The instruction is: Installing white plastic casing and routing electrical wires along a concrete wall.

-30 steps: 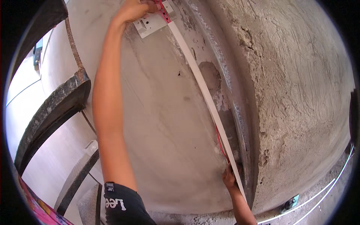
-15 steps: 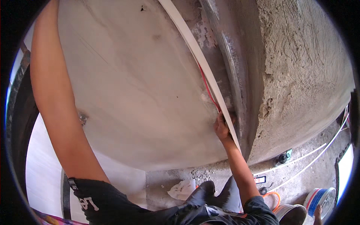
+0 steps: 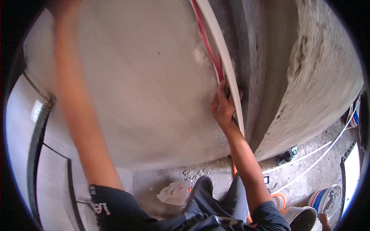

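Observation:
A long, thin white plastic strip [image 3: 224, 54] runs down along the edge of a smooth grey wall and bows slightly. Two red wires [image 3: 206, 36] show beside it and run down to my right hand [image 3: 224, 106]. That hand is closed around the strip near its lower part, its thumb side by the wires and some fingertips hidden behind. Up at the top left, my left hand [image 3: 68, 7] is raised against the wall; motion blur and the dark picture rim hide its fingers.
A rough cement face [image 3: 327, 65] juts out at right. On the floor are a dark bottle [image 3: 288, 155], white strips [image 3: 308, 178], an orange hose [image 3: 284, 200], a white bag [image 3: 174, 193], a blue-and-white bucket [image 3: 318, 200] and another bucket [image 3: 308, 220]. Part of a person's bare limb [image 3: 323, 219] shows beside them.
My view has shifted. My right hand appears higher in the picture, still on the strip, and more of the red wires shows. My left arm is blurred by motion, its hand now partly in the picture.

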Action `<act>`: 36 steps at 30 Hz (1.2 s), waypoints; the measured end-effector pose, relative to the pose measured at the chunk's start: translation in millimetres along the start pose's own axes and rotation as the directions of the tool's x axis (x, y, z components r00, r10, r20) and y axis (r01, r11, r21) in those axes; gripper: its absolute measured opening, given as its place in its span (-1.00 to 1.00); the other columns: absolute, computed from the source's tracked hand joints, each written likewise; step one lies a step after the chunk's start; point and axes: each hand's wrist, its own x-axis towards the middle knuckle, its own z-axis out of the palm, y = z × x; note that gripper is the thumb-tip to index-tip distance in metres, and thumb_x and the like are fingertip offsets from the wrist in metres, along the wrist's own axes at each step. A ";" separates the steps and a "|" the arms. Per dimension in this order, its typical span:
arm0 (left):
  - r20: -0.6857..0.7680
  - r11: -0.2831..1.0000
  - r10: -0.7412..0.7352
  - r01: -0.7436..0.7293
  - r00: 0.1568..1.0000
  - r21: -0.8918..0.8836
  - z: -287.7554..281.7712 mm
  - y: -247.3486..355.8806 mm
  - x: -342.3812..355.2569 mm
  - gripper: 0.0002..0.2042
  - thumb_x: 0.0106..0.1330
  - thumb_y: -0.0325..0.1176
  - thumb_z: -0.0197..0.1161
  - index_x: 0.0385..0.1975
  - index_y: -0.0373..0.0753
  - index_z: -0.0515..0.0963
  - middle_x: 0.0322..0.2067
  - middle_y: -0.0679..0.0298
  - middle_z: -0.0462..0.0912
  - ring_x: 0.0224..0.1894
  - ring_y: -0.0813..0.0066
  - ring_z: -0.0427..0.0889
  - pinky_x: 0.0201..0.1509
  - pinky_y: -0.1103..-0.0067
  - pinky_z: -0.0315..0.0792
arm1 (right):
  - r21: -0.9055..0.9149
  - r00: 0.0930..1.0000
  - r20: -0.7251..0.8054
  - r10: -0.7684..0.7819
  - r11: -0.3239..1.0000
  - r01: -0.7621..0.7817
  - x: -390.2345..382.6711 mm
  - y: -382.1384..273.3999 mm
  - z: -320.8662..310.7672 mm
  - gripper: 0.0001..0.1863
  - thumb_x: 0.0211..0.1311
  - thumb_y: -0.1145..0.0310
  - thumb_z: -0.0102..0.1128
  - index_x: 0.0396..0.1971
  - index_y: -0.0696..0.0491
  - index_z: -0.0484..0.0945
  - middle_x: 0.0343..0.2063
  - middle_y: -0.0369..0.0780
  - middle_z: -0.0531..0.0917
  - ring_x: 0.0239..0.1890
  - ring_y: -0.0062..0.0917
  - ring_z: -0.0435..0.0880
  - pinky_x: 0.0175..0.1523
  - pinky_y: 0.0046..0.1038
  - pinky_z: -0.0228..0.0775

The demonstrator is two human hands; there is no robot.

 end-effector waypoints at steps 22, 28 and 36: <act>0.061 0.914 0.401 -0.394 0.914 -0.095 60.3 87.1 -159.6 -0.88 0.12 -0.32 0.20 -0.43 -0.15 0.65 -0.24 0.23 0.55 -0.12 0.31 0.49 -0.06 0.31 0.28 | 0.023 0.951 -0.288 -0.110 0.992 0.121 18.8 6.5 23.4 -0.47 -0.13 0.80 0.05 -0.02 0.22 0.47 -0.05 -0.03 0.47 -0.50 -0.36 0.49 -0.37 -0.41 0.38; 0.059 0.877 0.457 -0.439 0.888 -0.195 50.6 86.8 -168.4 -0.81 0.16 -0.24 0.17 -0.42 -0.20 0.64 -0.09 0.17 0.52 0.02 0.24 0.43 0.05 0.21 0.25 | -0.065 0.955 -0.258 -0.145 0.989 0.133 16.2 -4.1 11.8 -0.46 -0.09 0.75 0.03 0.03 0.24 0.44 -0.07 0.00 0.46 -0.37 -0.24 0.47 -0.16 -0.28 0.31; 0.211 0.765 0.644 -0.622 0.735 -0.170 61.4 92.4 -202.0 -0.83 0.08 -0.37 0.13 -0.38 -0.08 0.65 -0.07 0.40 0.54 0.11 0.47 0.42 0.28 0.27 0.19 | 0.181 0.966 -0.252 -0.057 0.978 0.105 6.2 0.6 11.9 -0.46 -0.10 0.67 -0.01 0.03 0.26 0.45 -0.18 0.09 0.46 -0.17 -0.09 0.39 -0.01 -0.17 0.23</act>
